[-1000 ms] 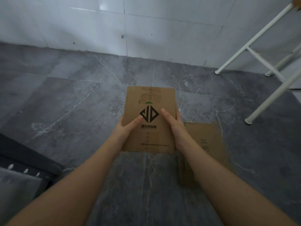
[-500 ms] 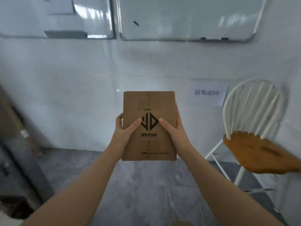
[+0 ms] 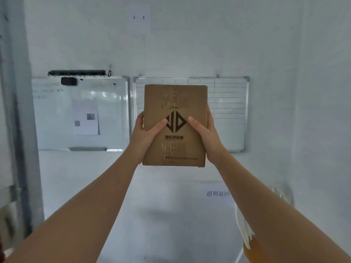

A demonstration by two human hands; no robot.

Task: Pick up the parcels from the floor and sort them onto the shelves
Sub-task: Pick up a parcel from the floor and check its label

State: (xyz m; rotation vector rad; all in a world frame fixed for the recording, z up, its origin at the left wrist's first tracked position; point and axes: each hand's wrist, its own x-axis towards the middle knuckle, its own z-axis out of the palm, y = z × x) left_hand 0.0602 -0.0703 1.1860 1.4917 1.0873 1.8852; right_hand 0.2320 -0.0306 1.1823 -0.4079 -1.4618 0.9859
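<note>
A flat brown cardboard parcel [image 3: 175, 103] with a black diamond logo is held upright in front of me at chest height, against the white wall. My left hand [image 3: 145, 137] grips its left edge, thumb across the printed face. My right hand [image 3: 206, 136] grips its right edge the same way. Both arms are stretched forward. No shelf and no floor parcels are in view.
Two whiteboards hang on the wall behind the parcel, one at the left [image 3: 79, 112] and a ruled one at the right [image 3: 228, 111]. A white chair with a wooden seat [image 3: 248, 243] stands at the lower right. A grey upright frame [image 3: 22, 130] runs along the left edge.
I have lifted the parcel from near the floor to chest height and my view has tilted up from the floor to the wall. The second parcel on the floor has left the view.
</note>
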